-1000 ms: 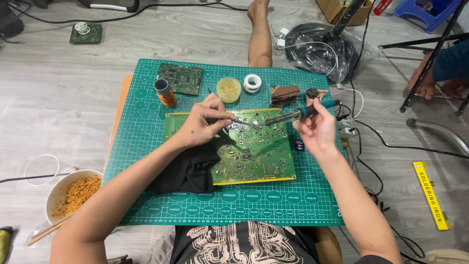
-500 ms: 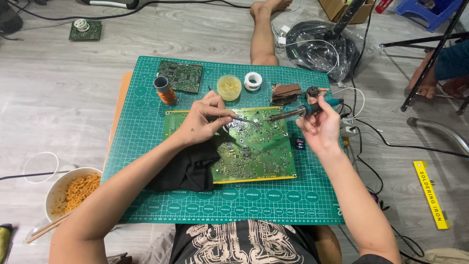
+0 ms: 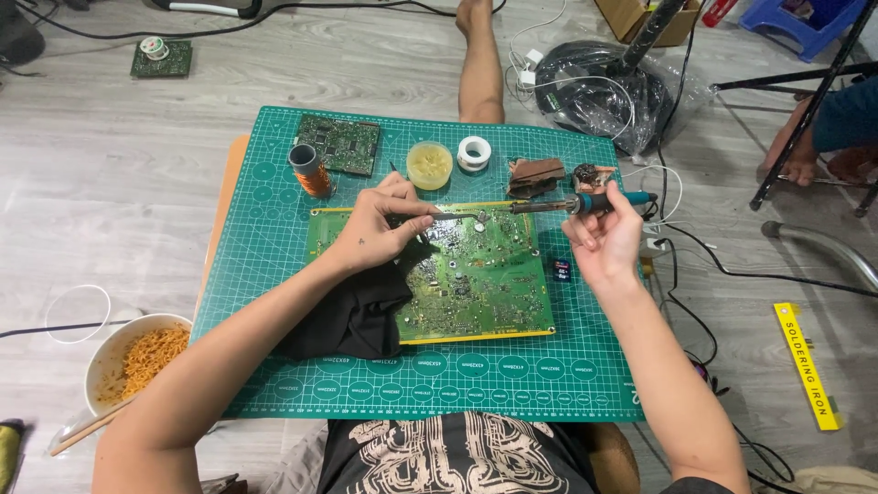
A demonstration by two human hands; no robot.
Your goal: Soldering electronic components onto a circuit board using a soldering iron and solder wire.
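**Soldering on the large green board: hands at the far edge**

The circuit board lies flat on the green cutting mat, its near-left corner resting on a black cloth.

Right hand: grip closed around the handle of the soldering iron, just off the board's far-right corner, tip pointing left along the far edge.

Left hand: over the board's far-left part, fingertips pinched on something thin aimed toward the iron tip; too fine to identify, possibly solder wire.

Beyond the board's far edge: a flux tin, a solder reel, a copper coil and a smaller board.

Judgement: good practice here calls for bracing both wrists on the mat, bringing the tip to the joint squarely, and keeping the cord slack, clear of the board. The cloth under one corner may let the board rock.
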